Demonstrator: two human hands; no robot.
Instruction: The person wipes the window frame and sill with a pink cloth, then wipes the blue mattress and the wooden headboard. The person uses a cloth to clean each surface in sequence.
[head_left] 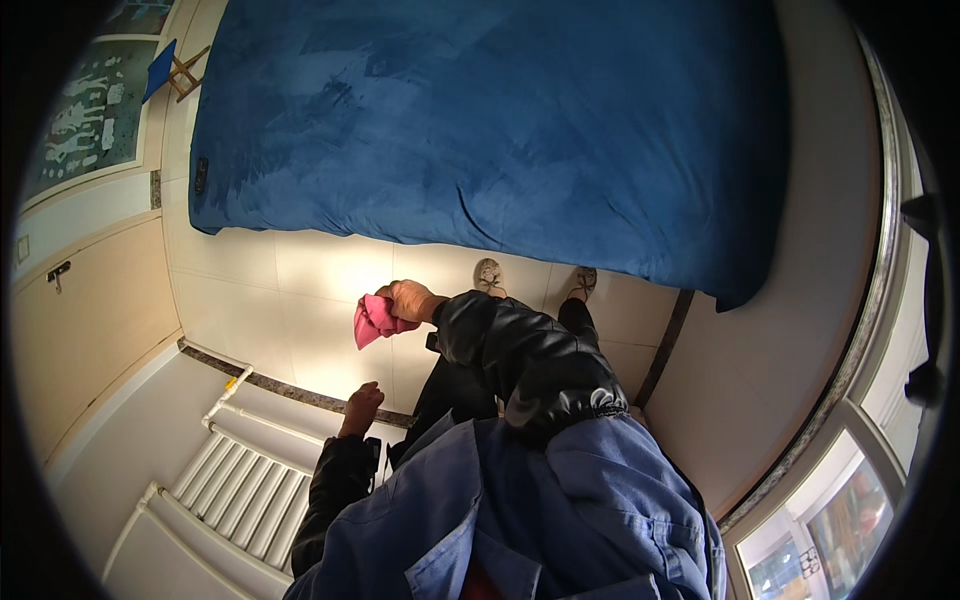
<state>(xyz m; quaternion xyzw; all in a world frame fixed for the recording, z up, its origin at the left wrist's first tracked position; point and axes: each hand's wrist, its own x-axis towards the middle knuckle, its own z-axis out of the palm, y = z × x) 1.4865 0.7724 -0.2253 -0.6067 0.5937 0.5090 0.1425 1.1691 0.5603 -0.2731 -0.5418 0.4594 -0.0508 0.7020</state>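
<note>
My right hand (410, 298) is closed around a crumpled pink cloth (374, 322), held out in front of me above the pale tiled floor. Folds of the cloth hang below and to the left of the fingers. Lower down, near the radiator, my left hand (362, 402) has its fingers curled in, and nothing shows in it. Black shiny sleeve covers run over both forearms. Across the far side spreads a large bed with a blue cover (480, 130), and neither hand touches it.
A white radiator (245, 495) with pipes stands at the lower left, by a pale door (95, 330). A small folding stool (175, 75) with a blue seat is at the far left. On the right are a wall (815, 250) and a window (825, 520).
</note>
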